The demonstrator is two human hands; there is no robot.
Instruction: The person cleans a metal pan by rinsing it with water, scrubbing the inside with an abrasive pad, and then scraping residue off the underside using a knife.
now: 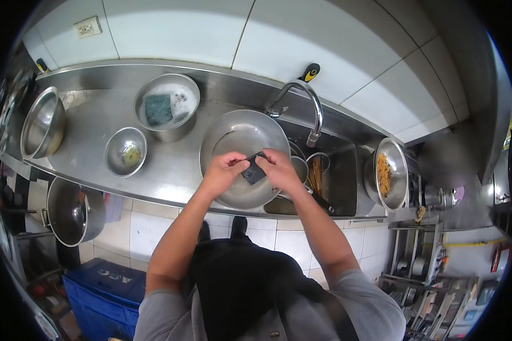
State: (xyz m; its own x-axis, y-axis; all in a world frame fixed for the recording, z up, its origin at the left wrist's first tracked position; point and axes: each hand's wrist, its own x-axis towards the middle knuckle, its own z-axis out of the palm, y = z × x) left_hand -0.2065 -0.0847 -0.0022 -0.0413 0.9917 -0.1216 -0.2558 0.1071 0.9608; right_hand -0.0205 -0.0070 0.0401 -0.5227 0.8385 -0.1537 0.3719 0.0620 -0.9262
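My left hand (226, 170) and my right hand (279, 169) pinch the upper edge of a small dark, flat object (254, 173) between them; what it is I cannot make out. They hold it over a large round metal pan (219, 139), which rests on the steel counter at the sink's left edge. Left of the pan stands a pot (179, 132) of foamy water with a green scouring pad (158, 109) in it. A small metal bowl (116, 149) with some yellowish residue sits beside the pot.
A curved faucet (318, 116) rises behind the sink basin (344, 165), which holds utensils and containers. To its right stands a bowl (401, 176) of orange-brown food. A metal bowl (54, 122) is at far left, a large pot (96, 213) below it, and a blue bin (105, 295) lower left.
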